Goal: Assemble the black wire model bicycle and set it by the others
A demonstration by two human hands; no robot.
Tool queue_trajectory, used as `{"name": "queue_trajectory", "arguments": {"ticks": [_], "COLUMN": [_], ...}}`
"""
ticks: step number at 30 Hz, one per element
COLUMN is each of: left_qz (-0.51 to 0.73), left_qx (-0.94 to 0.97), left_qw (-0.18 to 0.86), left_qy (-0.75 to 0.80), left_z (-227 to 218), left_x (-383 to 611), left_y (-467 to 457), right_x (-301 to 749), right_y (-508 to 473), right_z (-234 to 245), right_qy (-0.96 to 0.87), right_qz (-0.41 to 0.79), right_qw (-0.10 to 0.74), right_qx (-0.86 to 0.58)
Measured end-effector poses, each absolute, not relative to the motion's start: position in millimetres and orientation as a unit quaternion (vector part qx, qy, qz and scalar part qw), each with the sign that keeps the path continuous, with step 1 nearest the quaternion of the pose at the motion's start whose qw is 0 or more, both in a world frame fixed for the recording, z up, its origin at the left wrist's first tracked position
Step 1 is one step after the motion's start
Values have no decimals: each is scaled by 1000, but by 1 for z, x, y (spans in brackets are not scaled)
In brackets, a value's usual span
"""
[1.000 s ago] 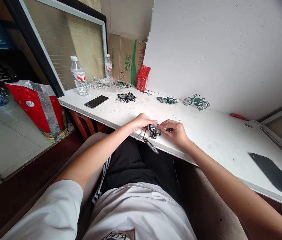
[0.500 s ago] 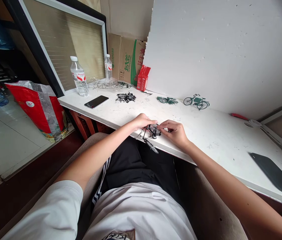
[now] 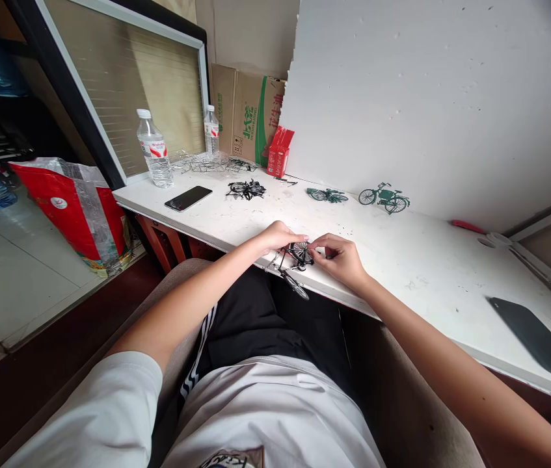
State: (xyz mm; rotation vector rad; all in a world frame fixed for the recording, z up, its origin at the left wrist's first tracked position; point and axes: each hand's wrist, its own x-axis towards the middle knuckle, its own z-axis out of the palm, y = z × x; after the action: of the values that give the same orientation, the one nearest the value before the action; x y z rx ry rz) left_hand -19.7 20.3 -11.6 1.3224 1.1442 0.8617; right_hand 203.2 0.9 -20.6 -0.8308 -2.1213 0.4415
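Desk (image 3: pixel 402 250) edge held black bike (image 3: pixel 299 255), L hand (image 3: pixel 278 235) & R hand (image 3: pixel 342 258) both pinching its far end, long axis slanting toward lap (image 3: pixel 255 325).

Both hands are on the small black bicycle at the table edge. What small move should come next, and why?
Probably draw the black bicycle a little further onto the table. The left hand and right hand pinch it at the front edge, and one wheel hangs past that edge, where a loose part could drop.

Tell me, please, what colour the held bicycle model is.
Black: the model shows best in the head view.
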Motion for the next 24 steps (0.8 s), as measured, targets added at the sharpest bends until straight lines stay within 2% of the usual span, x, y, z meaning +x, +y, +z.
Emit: {"name": "queue_trajectory", "arguments": {"ticks": [11, 24], "left_qz": [357, 348], "left_qx": [557, 564], "left_qw": [584, 582], "left_qy": [471, 472], "left_z": [-12, -11], "left_x": [-20, -21], "left_y": [21, 20], "right_x": [202, 204], "right_y": [-1, 0], "right_z": [-17, -15], "right_qy": [-815, -825], "right_qz": [235, 226], "right_qw": [381, 374], "right_qx": [-367, -358]}}
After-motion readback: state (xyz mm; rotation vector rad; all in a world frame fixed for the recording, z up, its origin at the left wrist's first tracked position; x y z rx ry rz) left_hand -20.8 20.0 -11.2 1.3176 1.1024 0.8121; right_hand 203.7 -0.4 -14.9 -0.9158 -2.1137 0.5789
